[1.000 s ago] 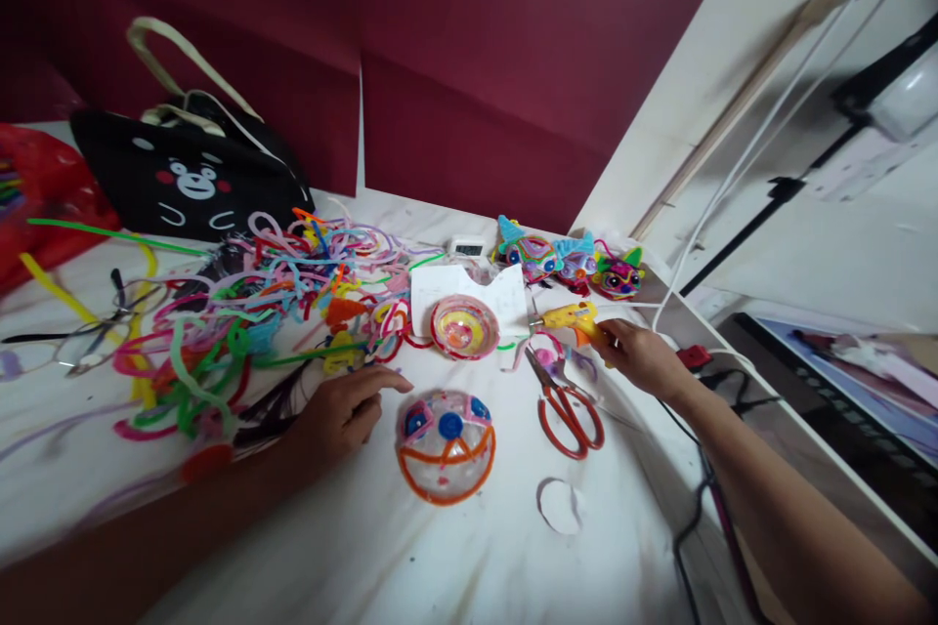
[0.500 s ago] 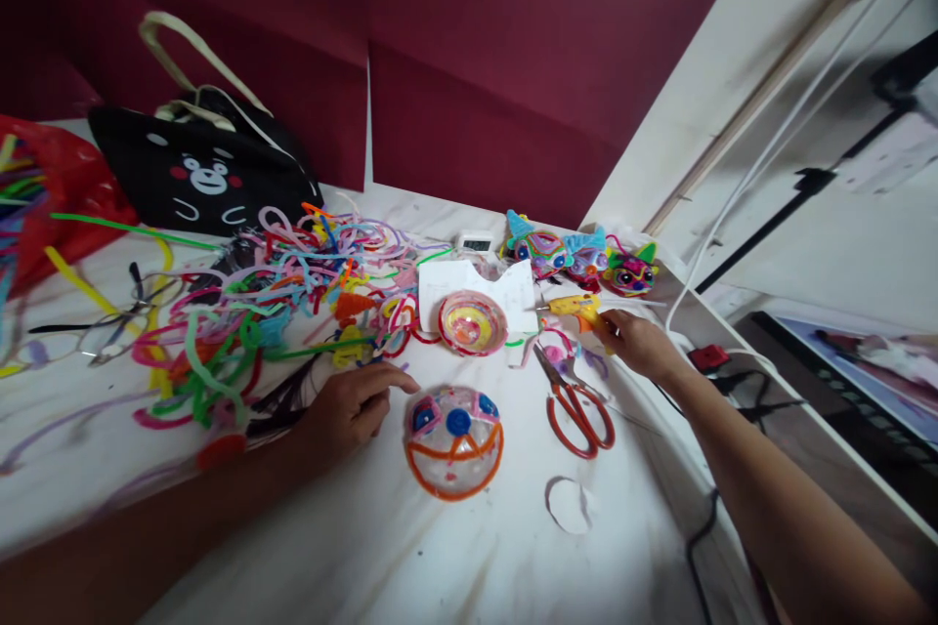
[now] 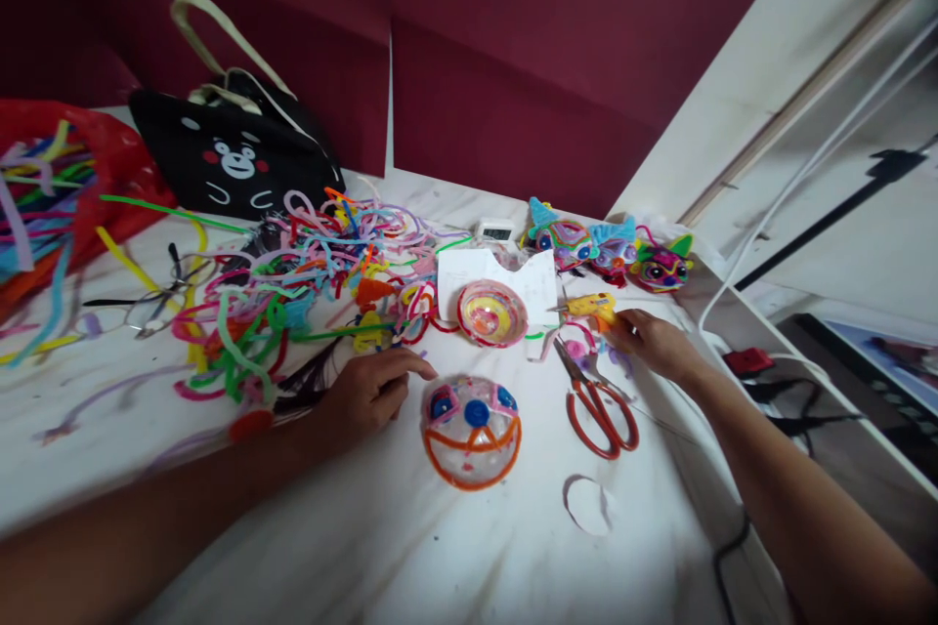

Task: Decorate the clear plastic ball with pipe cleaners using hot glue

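My right hand is closed around the handle of a yellow hot glue gun, whose nozzle points left over the table. Beside a clear plastic dome rests my left hand, its index finger stretched out near the dome's upper left edge and the other fingers curled, with nothing seen in it. The dome carries a face with blue eyes, a blue coiled nose and an orange pipe-cleaner mouth. Behind it, a bowl with coloured rings sits on a cut sheet of white paper. Red-handled scissors lie below the glue gun.
A heap of pipe cleaners and a pair of eyeglasses cover the left side. Behind are a black bag and a small digital timer. Decorated figures stand at the back right. A white paper ring lies in front.
The whole view has shifted, so everything appears a little further right. My right hand keeps the glue gun in nearly the same place, and my left hand stays by the dome.
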Motion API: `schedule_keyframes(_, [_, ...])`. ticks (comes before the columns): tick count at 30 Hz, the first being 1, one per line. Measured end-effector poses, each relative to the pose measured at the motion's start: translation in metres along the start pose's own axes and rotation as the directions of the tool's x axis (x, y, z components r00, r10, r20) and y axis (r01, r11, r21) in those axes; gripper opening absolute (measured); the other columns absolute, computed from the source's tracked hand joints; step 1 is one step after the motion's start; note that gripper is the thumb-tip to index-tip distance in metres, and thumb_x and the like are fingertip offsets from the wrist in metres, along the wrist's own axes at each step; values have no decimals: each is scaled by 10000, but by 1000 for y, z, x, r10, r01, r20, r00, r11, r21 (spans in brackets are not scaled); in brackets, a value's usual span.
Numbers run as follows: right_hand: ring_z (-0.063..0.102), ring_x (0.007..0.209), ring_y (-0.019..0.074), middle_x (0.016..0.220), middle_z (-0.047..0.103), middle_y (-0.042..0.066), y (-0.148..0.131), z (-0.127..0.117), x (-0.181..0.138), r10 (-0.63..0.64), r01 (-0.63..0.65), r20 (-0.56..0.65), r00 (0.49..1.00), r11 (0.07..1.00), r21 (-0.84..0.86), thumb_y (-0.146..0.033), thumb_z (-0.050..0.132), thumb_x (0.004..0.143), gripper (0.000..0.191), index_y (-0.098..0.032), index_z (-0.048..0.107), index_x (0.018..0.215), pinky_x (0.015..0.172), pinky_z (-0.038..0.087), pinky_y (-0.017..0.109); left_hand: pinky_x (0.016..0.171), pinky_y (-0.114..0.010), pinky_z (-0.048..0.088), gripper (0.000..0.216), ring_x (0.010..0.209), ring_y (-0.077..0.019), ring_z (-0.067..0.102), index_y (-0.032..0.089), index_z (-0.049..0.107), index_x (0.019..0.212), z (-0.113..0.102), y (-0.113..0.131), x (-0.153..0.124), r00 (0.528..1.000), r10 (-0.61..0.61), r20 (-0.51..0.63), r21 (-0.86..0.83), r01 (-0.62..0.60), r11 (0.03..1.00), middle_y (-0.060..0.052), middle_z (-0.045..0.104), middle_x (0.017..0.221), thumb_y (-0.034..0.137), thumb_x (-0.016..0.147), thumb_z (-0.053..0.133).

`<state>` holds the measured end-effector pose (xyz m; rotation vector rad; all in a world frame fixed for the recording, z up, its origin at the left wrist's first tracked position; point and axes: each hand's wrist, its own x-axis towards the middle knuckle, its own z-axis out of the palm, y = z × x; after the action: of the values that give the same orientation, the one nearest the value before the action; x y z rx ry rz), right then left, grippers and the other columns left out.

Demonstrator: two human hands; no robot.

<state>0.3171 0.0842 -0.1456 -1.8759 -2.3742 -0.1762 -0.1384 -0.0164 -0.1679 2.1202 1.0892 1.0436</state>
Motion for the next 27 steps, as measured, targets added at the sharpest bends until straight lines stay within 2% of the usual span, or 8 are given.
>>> schedule_keyframes(12, [704, 779, 234, 996, 755, 107, 0, 7, 0, -9, 9, 9, 1000, 1000, 8, -420, 506, 938, 279, -209, 680, 998, 633, 445, 298, 483, -170, 439, 311, 427, -42, 518, 187, 729, 974, 1, 0, -1, 998, -56, 18, 20, 56, 998, -19, 750, 890, 139, 867, 442])
schedule_keyframes(18, [705, 781, 237, 992, 758, 113, -5, 6, -2, 9, -8, 17, 1000, 999, -37, -399, 503, 952, 290, -190, 692, 1026, 633, 443, 300, 519, -173, 449, 308, 496, -58, 566, 190, 736, 969, 2, 0, -1, 1000, -15, -12, 29, 16, 999, -14, 748, 893, 124, 862, 454])
schedule_keyframes(24, [689, 798, 241, 1091, 731, 145, -13, -14, -11, 35, -43, -74, 997, 994, -101, -343, 430, 984, 331, -169, 691, 1090, 617, 430, 314, 469, -164, 429, 283, 436, -38, 540, 181, 723, 980, 3, 0, -1, 999, -46, 7, -2, 46, 999, -18, 749, 897, 154, 895, 454])
schedule_keyframes(27, [683, 835, 271, 1049, 727, 150, -23, -31, -18, 9, -24, -144, 990, 994, -104, -331, 413, 990, 336, -165, 696, 1065, 626, 428, 332, 474, -161, 436, 268, 429, -33, 548, 178, 717, 971, 2, 3, 0, 1000, -29, 0, -21, 29, 999, -7, 731, 854, 163, 909, 457])
